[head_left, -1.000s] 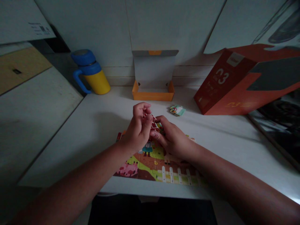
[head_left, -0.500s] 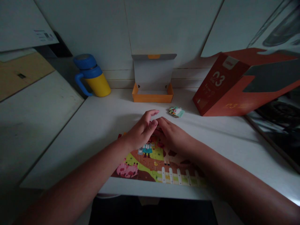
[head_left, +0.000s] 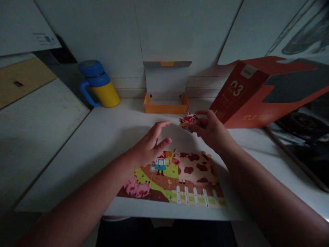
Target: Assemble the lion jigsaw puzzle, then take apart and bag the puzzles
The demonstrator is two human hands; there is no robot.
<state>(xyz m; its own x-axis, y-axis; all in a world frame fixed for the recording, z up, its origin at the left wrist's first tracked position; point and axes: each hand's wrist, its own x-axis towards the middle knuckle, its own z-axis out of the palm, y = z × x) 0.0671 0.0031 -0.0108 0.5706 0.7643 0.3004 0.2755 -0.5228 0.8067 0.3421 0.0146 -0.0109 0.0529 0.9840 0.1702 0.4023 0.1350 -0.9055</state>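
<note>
A partly joined jigsaw puzzle (head_left: 197,171) lies near the table's front edge, showing a spotted cow, a pig, a figure in a teal skirt and a white fence. Over its upper left part hovers my left hand (head_left: 151,142), fingers and thumb apart, nothing in it; it hides that corner. Beyond the puzzle, my right hand (head_left: 212,128) pinches a puzzle piece (head_left: 189,120) with a red barn on it, by its right side. Whether other pieces lie under this one I cannot tell.
An open orange box (head_left: 166,108) with its lid raised stands against the wall. To its left is a blue and yellow flask (head_left: 104,87) with a handle. A large red box (head_left: 239,92) leans at the right, close to my right hand. Dark objects sit beyond the right edge.
My right hand has moved away from my left, up and right to where the small pile lay, uncovering the cow. The red barn piece has come into view there. My left hand has barely shifted.
</note>
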